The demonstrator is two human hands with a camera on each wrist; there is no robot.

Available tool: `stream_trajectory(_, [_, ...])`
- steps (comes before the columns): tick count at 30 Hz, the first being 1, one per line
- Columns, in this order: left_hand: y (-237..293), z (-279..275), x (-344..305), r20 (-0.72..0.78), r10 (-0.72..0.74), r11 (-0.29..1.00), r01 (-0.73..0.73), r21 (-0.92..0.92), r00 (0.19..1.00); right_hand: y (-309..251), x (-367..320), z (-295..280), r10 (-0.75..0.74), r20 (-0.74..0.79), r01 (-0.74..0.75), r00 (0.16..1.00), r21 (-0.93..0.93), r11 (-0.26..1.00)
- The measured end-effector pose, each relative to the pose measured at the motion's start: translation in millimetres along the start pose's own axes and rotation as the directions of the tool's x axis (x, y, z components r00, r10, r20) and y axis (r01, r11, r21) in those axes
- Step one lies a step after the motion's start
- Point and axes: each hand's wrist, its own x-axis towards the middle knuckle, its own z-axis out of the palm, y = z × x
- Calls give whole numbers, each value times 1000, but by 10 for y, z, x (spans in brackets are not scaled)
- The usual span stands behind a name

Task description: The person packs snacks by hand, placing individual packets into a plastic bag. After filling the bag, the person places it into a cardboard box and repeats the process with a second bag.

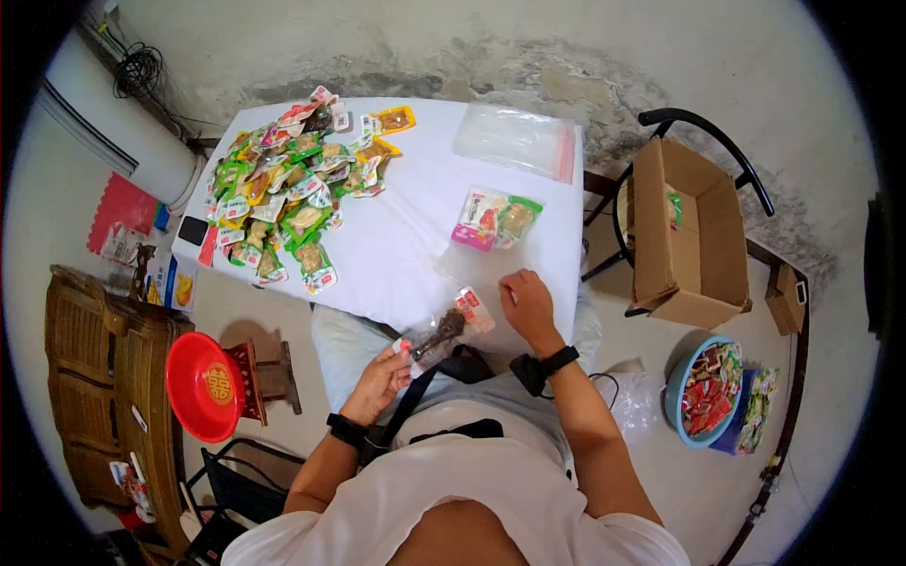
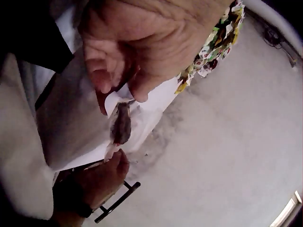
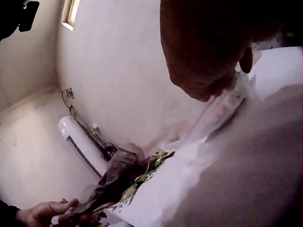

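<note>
My left hand pinches one end of a clear packet with a dark brown drumstick-shaped piece, held over the near table edge; the left wrist view shows the left hand above the dark piece. A clear plastic bag lies on the white table, holding a white-pink packet and a green packet. At its near right side, my right hand has curled fingers; in the right wrist view this hand pinches the bag's edge.
Many colourful packets are heaped on the table's left, beside a black phone. Flat clear bags lie at the back right. A cardboard box and blue basin are at right, a red basin at left.
</note>
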Motion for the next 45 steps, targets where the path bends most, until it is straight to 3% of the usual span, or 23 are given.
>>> stream_trajectory(9, [30, 104, 66, 36, 26, 997, -23, -72, 999, -46, 26, 9, 119, 7, -120, 993, 101, 988])
stream_trajectory(17, [70, 382, 281, -5, 127, 987, -127, -94, 992, -99, 44, -45, 58, -48, -52, 997, 123, 991])
stream_trajectory(21, [34, 448, 478, -32, 99, 990, -102, -98, 995, -110, 46, -21, 65, -75, -55, 995, 127, 990])
stream_trajectory(27, [16, 636, 690, 44, 148, 975, -138, -176, 988, -95, 40, -2, 67, -82, -57, 994, 123, 991])
stream_trajectory(35, [101, 1010, 980, 0, 197, 961, -193, -199, 980, -150, 79, -16, 41, -106, -27, 994, 126, 992])
stream_trajectory(42, [-13, 978, 1458, -44, 202, 944, -206, -257, 978, -168, 77, 14, 35, -132, -18, 991, 124, 992])
stream_trajectory(43, [-129, 777, 1704, 114, 503, 850, -514, 116, 857, -168, 76, 12, 34, -135, -18, 990, 120, 993])
stream_trajectory(44, [-211, 619, 1906, 367, 664, 523, -755, 396, 652, -171, 77, 7, 39, -110, -26, 993, 120, 992])
stream_trajectory(45, [-238, 538, 2037, 372, 663, 522, -758, 391, 649, -179, 82, -2, 44, -86, -34, 995, 119, 992])
